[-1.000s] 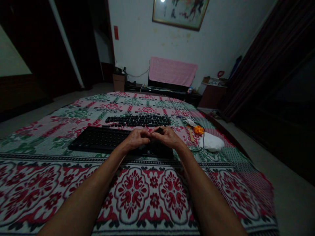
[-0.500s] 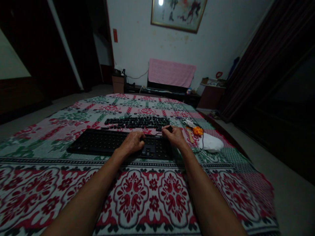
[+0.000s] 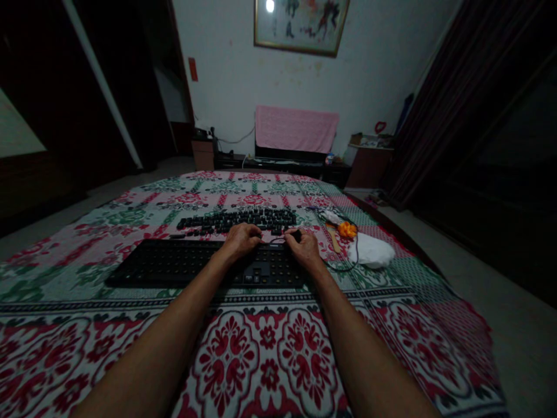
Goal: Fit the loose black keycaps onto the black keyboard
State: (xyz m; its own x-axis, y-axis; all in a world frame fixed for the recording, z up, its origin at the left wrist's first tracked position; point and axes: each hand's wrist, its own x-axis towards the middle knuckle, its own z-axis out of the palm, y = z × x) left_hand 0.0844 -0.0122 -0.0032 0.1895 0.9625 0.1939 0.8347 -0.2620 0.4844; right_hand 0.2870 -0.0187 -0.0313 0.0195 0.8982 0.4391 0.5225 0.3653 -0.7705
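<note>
A black keyboard [image 3: 165, 264] lies on the patterned bedspread, most of its key places bare of caps. Behind it, rows of loose black keycaps [image 3: 230, 220] are spread out. My left hand [image 3: 242, 241] is over the keyboard's back edge, its thumb and fingers drawn together; whatever lies between them is hidden. Above the keyboard's right back corner, my right hand [image 3: 304, 247] is closed in a pinch with a small black piece [image 3: 297, 235] showing at its fingers, too dark to name. A thin dark cable [image 3: 277, 239] runs between the two hands.
Right of the hands lie a white bag [image 3: 372, 251], an orange bundle [image 3: 347, 230], a wooden-coloured flat stick [image 3: 333, 239] and a looped cable [image 3: 357, 249]. A pink cloth [image 3: 296, 129] covers a screen by the far wall.
My left hand has moved from over the keyboard's keys to its back edge. My right hand stays near the right back corner. The view has shifted slightly.
</note>
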